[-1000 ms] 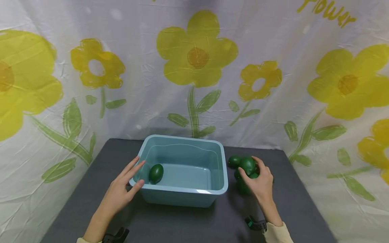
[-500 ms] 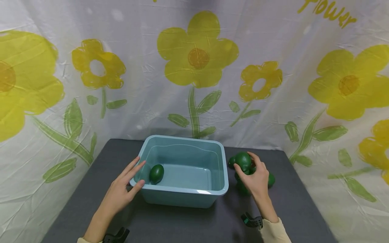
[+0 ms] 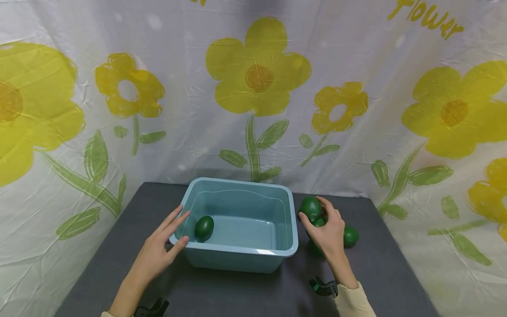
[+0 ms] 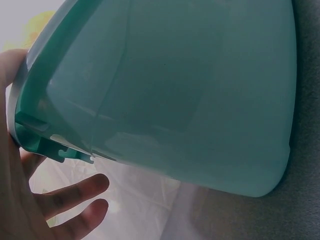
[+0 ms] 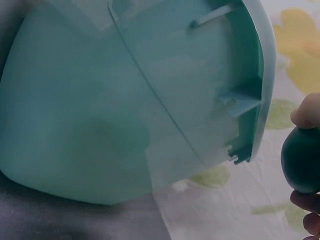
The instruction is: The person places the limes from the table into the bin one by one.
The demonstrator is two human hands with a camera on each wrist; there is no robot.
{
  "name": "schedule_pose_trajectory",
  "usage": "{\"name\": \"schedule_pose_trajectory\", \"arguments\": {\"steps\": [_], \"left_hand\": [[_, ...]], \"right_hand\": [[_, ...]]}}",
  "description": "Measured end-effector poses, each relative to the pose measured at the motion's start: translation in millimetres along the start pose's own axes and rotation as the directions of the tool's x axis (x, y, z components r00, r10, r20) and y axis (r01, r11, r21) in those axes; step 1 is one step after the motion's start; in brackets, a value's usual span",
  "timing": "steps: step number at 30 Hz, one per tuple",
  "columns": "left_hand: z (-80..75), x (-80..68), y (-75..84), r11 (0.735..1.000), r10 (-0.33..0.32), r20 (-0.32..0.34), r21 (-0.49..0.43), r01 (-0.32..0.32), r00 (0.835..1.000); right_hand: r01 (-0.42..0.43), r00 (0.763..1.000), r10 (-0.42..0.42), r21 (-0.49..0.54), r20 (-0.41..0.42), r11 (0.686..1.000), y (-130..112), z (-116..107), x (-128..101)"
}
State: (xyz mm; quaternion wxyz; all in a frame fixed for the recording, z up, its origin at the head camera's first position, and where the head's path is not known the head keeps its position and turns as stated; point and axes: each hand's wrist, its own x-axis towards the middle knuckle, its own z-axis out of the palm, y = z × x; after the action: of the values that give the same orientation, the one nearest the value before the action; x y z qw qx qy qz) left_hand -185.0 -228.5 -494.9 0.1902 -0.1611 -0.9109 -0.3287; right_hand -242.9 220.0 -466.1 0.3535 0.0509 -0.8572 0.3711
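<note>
A light blue plastic bin (image 3: 237, 260) stands on the dark table with one dark green oval fruit (image 3: 204, 228) inside, near its left wall. My left hand (image 3: 160, 246) rests at the bin's left front corner, fingers straight and spread over the rim. To the right of the bin, my right hand (image 3: 326, 229) pinches another dark green oval fruit (image 3: 310, 208) between thumb and fingers. That held fruit (image 5: 300, 160) also shows at the right edge of the right wrist view, beside the bin's rim. More green fruits (image 3: 350, 236) lie below and beside this hand, partly hidden by it.
The dark grey table (image 3: 237, 295) reaches back to a white cloth backdrop (image 3: 178, 145) printed with yellow flowers. The bin's raised right rim (image 3: 294, 220) lies between the held fruit and the bin's inside.
My right hand has moved left with the held fruit, closer to the bin's right rim, uncovering a fruit on the right. The left hand stays at the bin's corner.
</note>
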Motion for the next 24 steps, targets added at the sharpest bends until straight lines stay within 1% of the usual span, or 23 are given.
{"name": "schedule_pose_trajectory", "arguments": {"steps": [9, 17, 24], "left_hand": [[-0.6, 0.3, 0.3, 1.0, 0.002, 0.005, 0.001, -0.002, 1.0], [-0.8, 0.9, 1.4, 1.0, 0.005, -0.002, 0.003, -0.005, 1.0], [-0.2, 1.0, 1.1, 1.0, -0.005, 0.004, -0.008, 0.005, 1.0]], "right_hand": [[0.028, 0.999, -0.029, 0.039, 0.029, 0.999, -11, 9, 3], [0.012, 0.997, -0.017, 0.07, 0.075, 0.998, -19, 15, 4], [-0.002, 0.992, -0.009, 0.091, 0.123, 0.996, -25, 20, 3]]}}
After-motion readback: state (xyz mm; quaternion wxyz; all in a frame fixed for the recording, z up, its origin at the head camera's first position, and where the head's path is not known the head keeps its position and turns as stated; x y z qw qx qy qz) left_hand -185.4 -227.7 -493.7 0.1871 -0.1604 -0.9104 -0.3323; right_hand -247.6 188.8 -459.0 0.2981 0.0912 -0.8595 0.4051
